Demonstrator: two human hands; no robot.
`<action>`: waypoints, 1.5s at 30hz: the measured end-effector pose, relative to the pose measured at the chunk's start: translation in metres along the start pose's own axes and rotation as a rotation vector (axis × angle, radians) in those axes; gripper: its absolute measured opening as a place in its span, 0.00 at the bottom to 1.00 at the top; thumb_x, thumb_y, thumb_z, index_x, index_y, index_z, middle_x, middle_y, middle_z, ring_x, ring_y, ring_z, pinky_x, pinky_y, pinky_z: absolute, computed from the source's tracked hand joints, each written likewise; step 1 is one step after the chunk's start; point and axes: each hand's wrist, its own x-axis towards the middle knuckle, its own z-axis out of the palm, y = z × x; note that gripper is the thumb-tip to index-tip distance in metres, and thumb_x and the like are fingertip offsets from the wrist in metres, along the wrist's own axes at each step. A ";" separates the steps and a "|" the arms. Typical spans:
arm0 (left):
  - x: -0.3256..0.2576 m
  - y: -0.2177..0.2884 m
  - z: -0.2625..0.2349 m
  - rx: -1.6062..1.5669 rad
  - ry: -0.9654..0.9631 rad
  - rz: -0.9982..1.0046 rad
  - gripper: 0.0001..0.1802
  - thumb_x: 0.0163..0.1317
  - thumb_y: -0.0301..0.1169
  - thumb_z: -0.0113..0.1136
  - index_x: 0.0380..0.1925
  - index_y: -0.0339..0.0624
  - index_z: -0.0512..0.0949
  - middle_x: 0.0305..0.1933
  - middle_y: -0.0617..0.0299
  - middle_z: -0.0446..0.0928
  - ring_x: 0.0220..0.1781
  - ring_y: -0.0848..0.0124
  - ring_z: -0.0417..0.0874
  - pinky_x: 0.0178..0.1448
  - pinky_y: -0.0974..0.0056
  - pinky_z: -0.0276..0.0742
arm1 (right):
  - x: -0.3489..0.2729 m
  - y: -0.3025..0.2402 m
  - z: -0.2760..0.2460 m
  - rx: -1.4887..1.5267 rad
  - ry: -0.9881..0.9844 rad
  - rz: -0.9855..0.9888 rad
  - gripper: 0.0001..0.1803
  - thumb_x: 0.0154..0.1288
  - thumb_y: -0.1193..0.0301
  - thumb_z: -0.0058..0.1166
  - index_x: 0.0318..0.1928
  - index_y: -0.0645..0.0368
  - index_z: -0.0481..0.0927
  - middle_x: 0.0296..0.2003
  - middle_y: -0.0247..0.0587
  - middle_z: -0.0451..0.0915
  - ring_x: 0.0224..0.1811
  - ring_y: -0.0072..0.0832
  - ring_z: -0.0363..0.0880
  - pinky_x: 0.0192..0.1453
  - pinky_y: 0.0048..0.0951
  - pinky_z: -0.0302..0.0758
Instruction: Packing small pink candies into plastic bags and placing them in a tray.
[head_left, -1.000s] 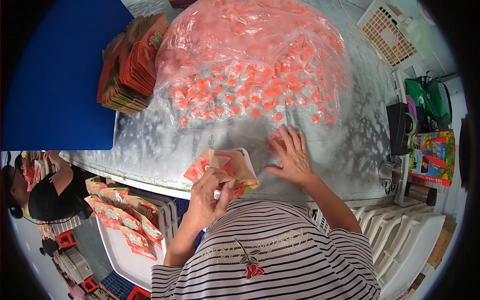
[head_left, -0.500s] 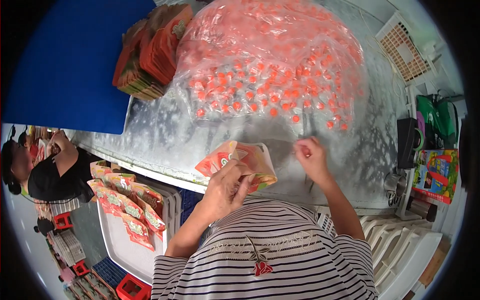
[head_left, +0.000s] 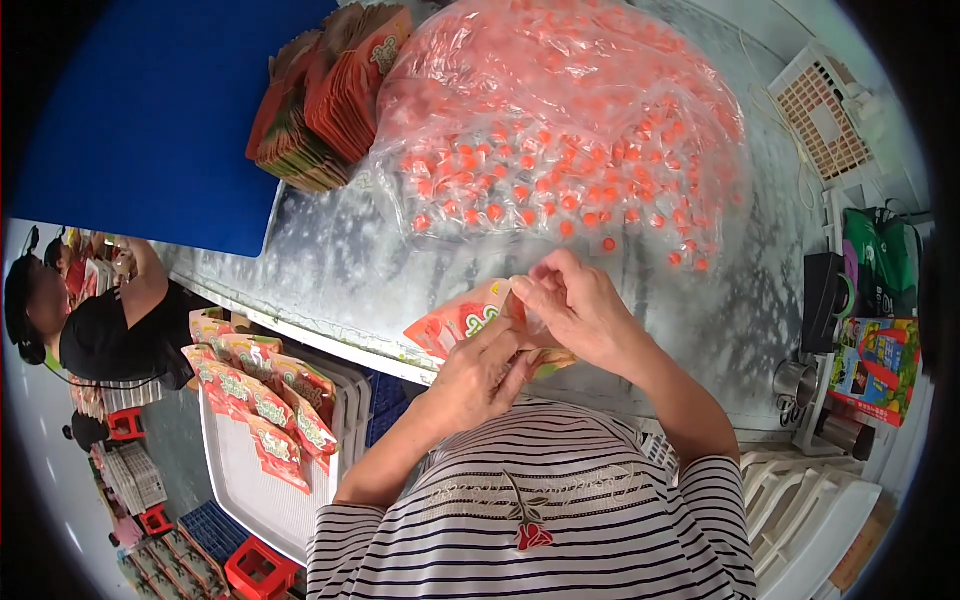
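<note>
My left hand (head_left: 474,378) is closed around the lower side of a red and orange printed pouch (head_left: 462,318), above the table's near edge. My right hand (head_left: 584,312) meets the pouch at its upper right edge, thumb and fingers closed at the mouth. The fingers hide most of the opening, and whether they also hold something small cannot be seen. Just beyond lies a big clear plastic bag (head_left: 560,150), full of small pieces with round orange-red tops. Flat pouches (head_left: 340,95) stand in stacks to its left.
A blue board (head_left: 140,120) covers the table's far left. Filled pouches (head_left: 262,400) lie on a white tray (head_left: 245,490) at lower left. A beige basket (head_left: 822,115), a metal cup (head_left: 795,380) and white trays (head_left: 800,500) are at right. Another person (head_left: 115,320) works beyond the left edge.
My right hand has moved left from beside the pouch to its mouth and now touches it. My left hand keeps its hold. The whole view has shifted slightly.
</note>
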 end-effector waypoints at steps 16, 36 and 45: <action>-0.001 -0.012 -0.004 -0.113 0.041 -0.088 0.05 0.62 0.22 0.59 0.38 0.36 0.76 0.37 0.55 0.76 0.34 0.65 0.80 0.33 0.65 0.76 | -0.031 0.013 0.007 0.013 0.122 -0.379 0.21 0.66 0.81 0.47 0.59 0.65 0.69 0.62 0.53 0.69 0.63 0.44 0.71 0.63 0.36 0.70; 0.003 -0.021 -0.007 -0.085 0.091 -0.126 0.05 0.61 0.22 0.60 0.37 0.32 0.76 0.37 0.53 0.77 0.39 0.61 0.80 0.44 0.62 0.76 | -0.009 0.082 0.099 -0.429 -0.500 -0.611 0.20 0.58 0.73 0.53 0.52 0.62 0.72 0.51 0.52 0.74 0.53 0.47 0.75 0.52 0.44 0.75; 0.002 -0.023 -0.009 0.009 0.150 -0.081 0.07 0.60 0.21 0.61 0.38 0.33 0.76 0.37 0.51 0.76 0.38 0.58 0.80 0.43 0.60 0.77 | -0.031 0.024 0.010 0.118 -0.604 -0.305 0.09 0.59 0.79 0.56 0.41 0.64 0.76 0.33 0.41 0.79 0.35 0.28 0.80 0.37 0.30 0.77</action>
